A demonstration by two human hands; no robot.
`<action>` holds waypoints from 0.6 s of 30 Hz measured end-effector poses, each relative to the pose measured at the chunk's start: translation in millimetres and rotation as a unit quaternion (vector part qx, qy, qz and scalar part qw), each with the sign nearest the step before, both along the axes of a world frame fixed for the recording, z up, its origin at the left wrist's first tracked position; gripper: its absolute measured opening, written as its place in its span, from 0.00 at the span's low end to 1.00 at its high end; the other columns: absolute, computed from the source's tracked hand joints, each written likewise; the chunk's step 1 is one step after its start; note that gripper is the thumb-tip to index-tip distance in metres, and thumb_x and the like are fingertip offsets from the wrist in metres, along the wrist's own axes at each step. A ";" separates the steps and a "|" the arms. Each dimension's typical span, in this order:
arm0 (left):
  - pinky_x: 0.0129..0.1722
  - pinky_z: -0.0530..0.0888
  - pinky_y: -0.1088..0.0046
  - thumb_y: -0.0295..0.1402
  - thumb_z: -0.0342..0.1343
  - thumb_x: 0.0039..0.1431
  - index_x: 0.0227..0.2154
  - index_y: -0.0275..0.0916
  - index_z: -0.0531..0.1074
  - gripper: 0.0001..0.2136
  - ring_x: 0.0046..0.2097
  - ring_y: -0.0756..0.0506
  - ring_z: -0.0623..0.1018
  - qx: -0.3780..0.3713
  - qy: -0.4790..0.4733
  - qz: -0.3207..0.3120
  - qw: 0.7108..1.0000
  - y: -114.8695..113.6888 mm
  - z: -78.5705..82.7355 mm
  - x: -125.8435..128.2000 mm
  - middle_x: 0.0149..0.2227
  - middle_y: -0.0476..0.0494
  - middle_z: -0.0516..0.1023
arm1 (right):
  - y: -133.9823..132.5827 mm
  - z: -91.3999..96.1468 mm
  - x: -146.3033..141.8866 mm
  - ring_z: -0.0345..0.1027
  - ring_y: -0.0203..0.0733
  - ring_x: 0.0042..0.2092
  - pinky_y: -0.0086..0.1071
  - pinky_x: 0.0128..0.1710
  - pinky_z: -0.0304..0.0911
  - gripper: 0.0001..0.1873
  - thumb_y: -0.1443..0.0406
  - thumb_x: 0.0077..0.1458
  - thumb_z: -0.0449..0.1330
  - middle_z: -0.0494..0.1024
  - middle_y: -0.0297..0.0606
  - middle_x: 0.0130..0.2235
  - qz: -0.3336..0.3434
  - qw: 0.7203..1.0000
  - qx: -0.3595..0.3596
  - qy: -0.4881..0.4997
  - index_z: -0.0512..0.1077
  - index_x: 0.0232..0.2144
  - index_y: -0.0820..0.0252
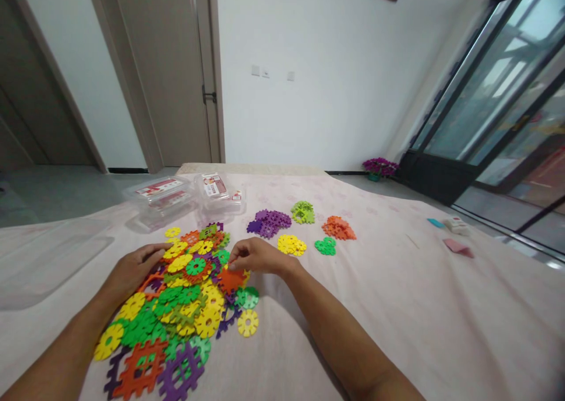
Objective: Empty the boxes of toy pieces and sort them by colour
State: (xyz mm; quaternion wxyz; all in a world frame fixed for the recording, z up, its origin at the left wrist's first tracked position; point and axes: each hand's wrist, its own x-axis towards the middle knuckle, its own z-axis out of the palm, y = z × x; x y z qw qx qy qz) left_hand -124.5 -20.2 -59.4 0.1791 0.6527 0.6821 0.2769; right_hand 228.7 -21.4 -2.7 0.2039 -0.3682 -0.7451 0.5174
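Right hand [253,255] pinches an orange piece [233,280]; left hand [136,268] beside the pile [176,307], grip unclear; clear boxes [163,190] crowd the table [397,307] toward its far left corner.

- Main pile [180,295]: on desk [397,312], left side.
- Boxes [159,190]: on desk, behind main pile.
- Container [62,274]: left of main pile.
- Five separate heaps [291,245]: right of main pile.

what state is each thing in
Mixed pile: heaped, colours jumbled
Left hand: against its left side
Right hand: bent, at orange piece, grip unclear
Purple pile: heaped
Lime pile: heaped
Yellow pile: heaped
Orange pile: heaped
Green pile: heaped
Clear boxes: closure unclear
Potted flowers: upright
Door: shut
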 end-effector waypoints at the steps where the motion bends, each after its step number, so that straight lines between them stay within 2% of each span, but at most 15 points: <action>1: 0.54 0.74 0.66 0.52 0.48 0.60 0.53 0.44 0.78 0.26 0.50 0.39 0.81 -0.003 0.001 0.000 1.000 0.0 0.0 -0.1 0.53 0.45 0.81 | 3.0 3.1 5.6 0.64 0.31 0.28 0.25 0.28 0.57 0.10 0.61 0.51 0.68 0.73 0.29 0.27 -0.013 1.000 -0.014 0.022 0.74 0.32 0.62; 6: 0.54 0.74 0.65 0.52 0.49 0.60 0.53 0.44 0.78 0.26 0.50 0.39 0.81 -0.003 0.011 -0.001 1.000 2.1 -2.5 -1.8 0.53 0.47 0.81 | 17.3 15.6 44.0 0.62 0.30 0.24 0.23 0.23 0.56 0.10 0.60 0.51 0.64 0.71 0.28 0.22 -0.101 0.993 -0.034 0.058 0.71 0.29 0.61; 8: 0.53 0.74 0.65 0.52 0.49 0.60 0.52 0.45 0.78 0.25 0.50 0.39 0.81 0.002 0.011 -0.004 1.000 3.0 -4.0 -2.8 0.53 0.47 0.81 | 24.4 14.5 60.8 0.61 0.30 0.23 0.23 0.22 0.55 0.09 0.60 0.50 0.63 0.70 0.28 0.21 -0.158 0.985 -0.017 0.063 0.70 0.28 0.60; 10: 0.52 0.75 0.65 0.53 0.50 0.60 0.52 0.45 0.78 0.25 0.49 0.39 0.81 0.008 0.009 -0.004 1.000 3.5 -5.0 -3.6 0.52 0.48 0.82 | 32.7 10.9 77.7 0.60 0.30 0.22 0.23 0.21 0.55 0.08 0.61 0.50 0.62 0.69 0.27 0.21 -0.243 0.968 0.029 0.058 0.71 0.28 0.60; 13: 0.48 0.76 0.66 0.53 0.50 0.59 0.51 0.45 0.78 0.25 0.47 0.39 0.82 0.012 0.010 0.000 1.000 3.7 -5.4 -4.5 0.50 0.49 0.83 | 44.6 5.7 106.1 0.61 0.31 0.22 0.24 0.21 0.57 0.09 0.62 0.50 0.60 0.70 0.28 0.21 -0.382 0.917 0.095 0.056 0.74 0.32 0.61; 18: 0.47 0.77 0.66 0.53 0.49 0.60 0.52 0.45 0.78 0.26 0.47 0.39 0.82 -0.002 0.019 0.004 1.000 5.5 -7.4 -6.0 0.51 0.48 0.83 | 52.1 -0.4 160.3 0.70 0.35 0.25 0.27 0.22 0.66 0.19 0.60 0.51 0.59 0.77 0.36 0.31 -0.583 0.794 0.130 0.111 0.74 0.44 0.63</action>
